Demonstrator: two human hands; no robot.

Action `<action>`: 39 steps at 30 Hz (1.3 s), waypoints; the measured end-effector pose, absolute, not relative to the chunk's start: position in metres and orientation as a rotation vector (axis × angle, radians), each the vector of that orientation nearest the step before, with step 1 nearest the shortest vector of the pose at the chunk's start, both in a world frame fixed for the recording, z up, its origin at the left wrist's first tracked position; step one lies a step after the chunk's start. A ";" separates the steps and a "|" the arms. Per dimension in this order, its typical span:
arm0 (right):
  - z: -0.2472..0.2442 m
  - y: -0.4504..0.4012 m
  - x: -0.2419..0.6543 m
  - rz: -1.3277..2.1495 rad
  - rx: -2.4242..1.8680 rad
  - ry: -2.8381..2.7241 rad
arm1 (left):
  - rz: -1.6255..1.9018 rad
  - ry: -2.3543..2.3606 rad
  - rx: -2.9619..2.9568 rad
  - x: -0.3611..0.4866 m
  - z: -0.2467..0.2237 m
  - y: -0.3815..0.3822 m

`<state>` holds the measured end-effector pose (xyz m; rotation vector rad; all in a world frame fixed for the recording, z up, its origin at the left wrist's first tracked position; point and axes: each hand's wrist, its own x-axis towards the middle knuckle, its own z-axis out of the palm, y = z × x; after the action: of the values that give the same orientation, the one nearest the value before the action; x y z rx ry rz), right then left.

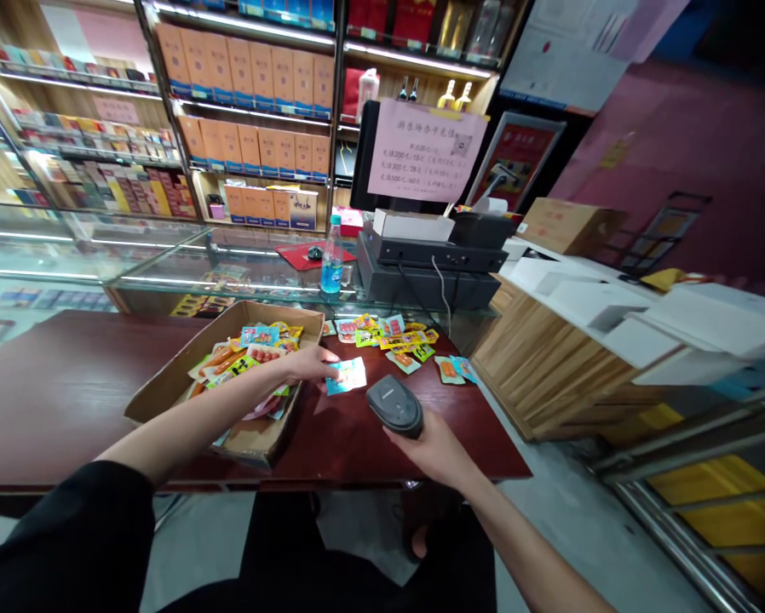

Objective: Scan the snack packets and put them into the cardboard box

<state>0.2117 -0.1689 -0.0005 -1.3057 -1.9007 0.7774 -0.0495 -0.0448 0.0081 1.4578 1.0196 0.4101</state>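
Observation:
My left hand [312, 364] pinches the edge of a light-blue snack packet [346, 375] just above the dark red table. In my right hand [430, 447] is a dark grey barcode scanner [394, 405], its head pointing toward the packet from the right. Under my left forearm stands a shallow cardboard box [154, 393] holding many small packets, some showing sausages. Beyond my hands, a loose group of packets [403, 341] in yellow, green and red lies on the table. A pair of packets [450, 369] sits apart near the right edge.
Behind the table runs a glass display counter [229, 264] bearing a water bottle [332, 260], a red mat [293, 255] and a cash drawer [430, 281]. A monitor [360, 162] has a pink notice taped on. Wooden cabinets [529, 358] stand right; shelves of boxed goods [248, 72] rise behind.

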 end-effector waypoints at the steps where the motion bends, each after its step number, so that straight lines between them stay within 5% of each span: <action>1: -0.001 -0.170 0.212 0.775 -1.300 -1.897 | 0.408 1.026 1.464 -0.050 0.008 -0.045; 12: -0.004 -0.180 0.229 0.841 -1.244 -1.868 | 0.402 1.127 1.496 -0.056 0.030 -0.059; 21: -0.016 -0.188 0.272 0.841 -1.297 -1.704 | 0.729 1.679 1.759 -0.128 0.067 -0.024; 34: -0.046 -0.225 0.366 0.814 -1.504 -1.284 | 0.218 0.867 2.638 0.209 -0.017 0.039; 39: -0.050 -0.236 0.390 0.739 -1.616 -1.212 | 0.067 0.834 2.869 0.276 -0.044 0.042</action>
<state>0.3904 -0.2358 -0.0503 -1.6155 -1.2122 0.7389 0.2761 0.0419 -0.0436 2.8693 0.8336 0.0675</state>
